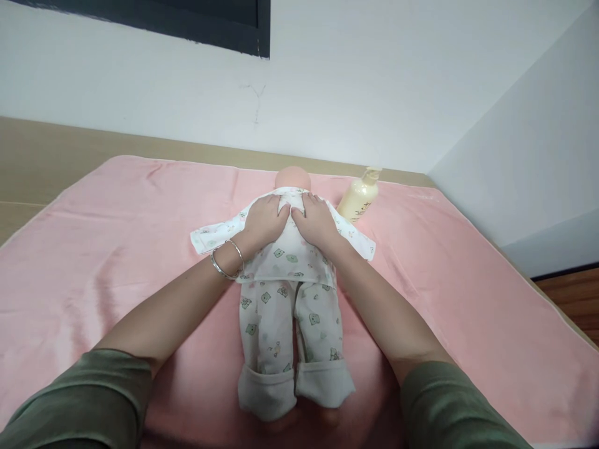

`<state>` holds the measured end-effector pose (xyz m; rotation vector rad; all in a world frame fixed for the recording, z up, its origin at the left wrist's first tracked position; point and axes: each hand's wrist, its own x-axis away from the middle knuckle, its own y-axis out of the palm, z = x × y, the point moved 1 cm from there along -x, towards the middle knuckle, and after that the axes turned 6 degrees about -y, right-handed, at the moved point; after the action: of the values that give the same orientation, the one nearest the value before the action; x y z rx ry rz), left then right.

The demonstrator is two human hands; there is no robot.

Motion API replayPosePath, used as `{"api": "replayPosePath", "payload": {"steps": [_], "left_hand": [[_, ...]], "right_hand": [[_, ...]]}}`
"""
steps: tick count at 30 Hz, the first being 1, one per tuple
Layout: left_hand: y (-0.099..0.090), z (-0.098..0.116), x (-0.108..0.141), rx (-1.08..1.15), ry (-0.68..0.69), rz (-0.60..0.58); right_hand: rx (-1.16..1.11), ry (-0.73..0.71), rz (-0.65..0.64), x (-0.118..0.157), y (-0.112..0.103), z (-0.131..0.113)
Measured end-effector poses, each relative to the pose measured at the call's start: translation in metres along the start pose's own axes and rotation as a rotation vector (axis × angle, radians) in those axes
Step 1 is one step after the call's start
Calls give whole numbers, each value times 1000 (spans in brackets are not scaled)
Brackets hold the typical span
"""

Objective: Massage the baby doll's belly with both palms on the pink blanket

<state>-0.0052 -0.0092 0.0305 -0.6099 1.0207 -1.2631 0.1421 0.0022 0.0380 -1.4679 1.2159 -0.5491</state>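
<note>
A baby doll (292, 178) lies on a pink sheet, its head toward the wall and its feet toward me. It wears a white printed top (285, 259) and matching trousers (276, 312) with turned-up cuffs. My left hand (266, 221) rests flat on the left side of the doll's upper body, fingers stretched toward the head. On the right side my right hand (316, 218) lies the same way, the two thumbs close together. Both hands are open and grip nothing. The doll's hands are hidden in the sleeves, and its face is not visible.
A pale yellow pump bottle (358, 198) stands tilted beside the doll's right-hand sleeve. The pink sheet (154, 237) covers a wooden surface (42, 149) that meets a white wall (350, 87). A dark frame (210, 25) is set in the wall at upper left.
</note>
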Motion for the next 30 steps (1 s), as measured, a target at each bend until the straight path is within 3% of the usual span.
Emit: {"api": "replayPosePath", "payload": {"steps": [30], "left_hand": [[-2, 1, 1, 7, -2, -10]], "right_hand": [[30, 8, -3, 0, -1, -3]]}}
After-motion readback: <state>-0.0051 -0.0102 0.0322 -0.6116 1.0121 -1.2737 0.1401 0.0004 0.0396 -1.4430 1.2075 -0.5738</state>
